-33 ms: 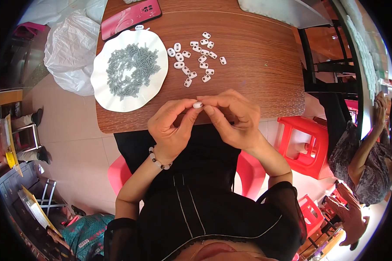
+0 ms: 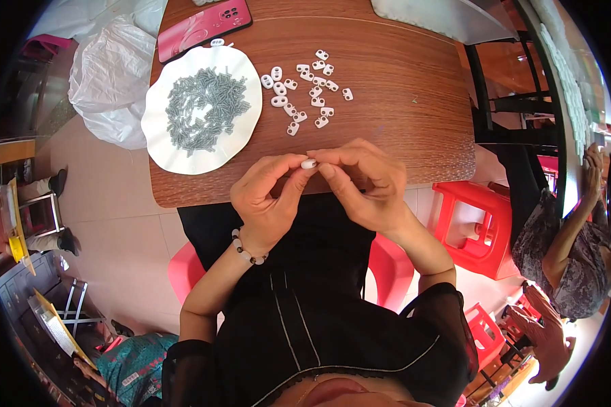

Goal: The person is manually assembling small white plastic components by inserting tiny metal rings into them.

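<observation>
Just above the table's near edge, a small white plastic cord-lock piece (image 2: 308,163) with a dark opening is pinched at the fingertips. My left hand (image 2: 268,193) closes thumb and forefinger on its left side. My right hand (image 2: 368,183) is closed too, its thumb and forefinger meeting the right end; anything small between those tips is hidden. Left of my hands stands a white wavy-rimmed plate (image 2: 159,146) heaped with small grey metal springs (image 2: 207,108). Beyond my hands lie several loose two-holed white cord-lock pieces (image 2: 318,102), some oval and some with a flat side.
A pink phone (image 2: 204,28) lies at the wooden table's (image 2: 407,88) far left, behind the plate. Left of the table hangs a white plastic bag (image 2: 112,81). A red stool (image 2: 478,230) stands to the right. Another person's hand (image 2: 593,166) shows at the far right.
</observation>
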`<state>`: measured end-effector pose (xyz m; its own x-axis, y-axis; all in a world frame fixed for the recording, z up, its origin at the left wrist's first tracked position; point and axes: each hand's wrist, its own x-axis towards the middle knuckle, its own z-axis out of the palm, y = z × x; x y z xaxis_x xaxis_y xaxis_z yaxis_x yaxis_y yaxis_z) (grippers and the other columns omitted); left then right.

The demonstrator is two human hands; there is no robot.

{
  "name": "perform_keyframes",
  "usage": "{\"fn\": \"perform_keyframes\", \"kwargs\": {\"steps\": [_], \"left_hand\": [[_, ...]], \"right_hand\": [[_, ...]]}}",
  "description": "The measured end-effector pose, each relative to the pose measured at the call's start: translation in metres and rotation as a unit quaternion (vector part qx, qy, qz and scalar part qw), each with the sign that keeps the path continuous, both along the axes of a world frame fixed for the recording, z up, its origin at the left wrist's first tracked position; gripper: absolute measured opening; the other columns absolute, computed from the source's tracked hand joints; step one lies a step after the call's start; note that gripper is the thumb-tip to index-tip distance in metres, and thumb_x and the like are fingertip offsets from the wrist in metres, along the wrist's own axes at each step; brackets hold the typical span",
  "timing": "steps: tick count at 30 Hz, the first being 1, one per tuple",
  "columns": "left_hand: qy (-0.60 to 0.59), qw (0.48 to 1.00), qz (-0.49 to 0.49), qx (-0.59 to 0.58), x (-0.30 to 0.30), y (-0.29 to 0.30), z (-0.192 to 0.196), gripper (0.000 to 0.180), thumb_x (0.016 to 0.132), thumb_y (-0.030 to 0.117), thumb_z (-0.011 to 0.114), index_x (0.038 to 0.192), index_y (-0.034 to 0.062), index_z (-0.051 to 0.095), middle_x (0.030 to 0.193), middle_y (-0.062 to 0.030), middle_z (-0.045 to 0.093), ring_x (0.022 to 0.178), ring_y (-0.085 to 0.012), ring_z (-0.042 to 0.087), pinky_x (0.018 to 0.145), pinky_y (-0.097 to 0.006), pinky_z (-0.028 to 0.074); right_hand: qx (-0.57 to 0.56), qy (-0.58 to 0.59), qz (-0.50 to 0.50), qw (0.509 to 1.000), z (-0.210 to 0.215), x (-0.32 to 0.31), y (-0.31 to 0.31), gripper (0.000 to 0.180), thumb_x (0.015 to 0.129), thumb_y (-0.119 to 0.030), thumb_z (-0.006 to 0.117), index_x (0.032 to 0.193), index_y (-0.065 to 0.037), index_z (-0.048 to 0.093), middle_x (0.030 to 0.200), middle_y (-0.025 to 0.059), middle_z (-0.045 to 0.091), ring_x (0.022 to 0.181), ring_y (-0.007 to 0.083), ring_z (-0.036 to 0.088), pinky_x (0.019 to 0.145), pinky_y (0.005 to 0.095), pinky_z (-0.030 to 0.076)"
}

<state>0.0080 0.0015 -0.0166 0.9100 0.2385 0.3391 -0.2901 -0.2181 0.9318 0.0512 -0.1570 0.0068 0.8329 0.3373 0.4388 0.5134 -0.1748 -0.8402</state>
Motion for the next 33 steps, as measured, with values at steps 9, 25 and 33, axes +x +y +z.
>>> {"fn": "perform_keyframes", "kwargs": {"steps": [9,25,33], "left_hand": [[0.186,0.959,-0.145,-0.154,0.0,0.011,0.027,0.012,0.084,0.004,0.071,0.091,-0.0046,0.069,0.078,-0.0046,0.065,0.068,-0.0081,0.061,0.059,-0.02,0.047],[0.306,0.916,-0.225,-0.13,0.004,0.025,0.035,0.016,0.087,0.011,0.07,0.091,-0.0038,0.07,0.071,-0.0038,0.065,0.063,-0.0057,0.058,0.057,-0.018,0.046],[0.312,0.914,-0.226,-0.124,0.004,0.025,0.034,0.016,0.086,0.012,0.07,0.091,-0.0039,0.07,0.071,-0.0036,0.065,0.063,-0.0057,0.058,0.057,-0.019,0.046]], "right_hand": [[0.065,0.328,0.097,0.938,0.018,0.013,-0.017,0.011,0.089,-0.007,0.066,0.092,0.004,0.068,0.081,0.0042,0.069,0.074,0.0061,0.062,0.064,0.0205,0.05],[-0.021,0.411,0.192,0.891,0.023,0.025,-0.02,0.01,0.087,-0.002,0.066,0.092,0.006,0.068,0.086,0.009,0.07,0.082,0.012,0.066,0.077,0.0254,0.055],[-0.035,0.412,0.196,0.889,0.022,0.027,-0.021,0.011,0.085,-0.003,0.069,0.093,0.004,0.07,0.084,0.0064,0.07,0.079,0.0095,0.065,0.073,0.0222,0.053]]}}
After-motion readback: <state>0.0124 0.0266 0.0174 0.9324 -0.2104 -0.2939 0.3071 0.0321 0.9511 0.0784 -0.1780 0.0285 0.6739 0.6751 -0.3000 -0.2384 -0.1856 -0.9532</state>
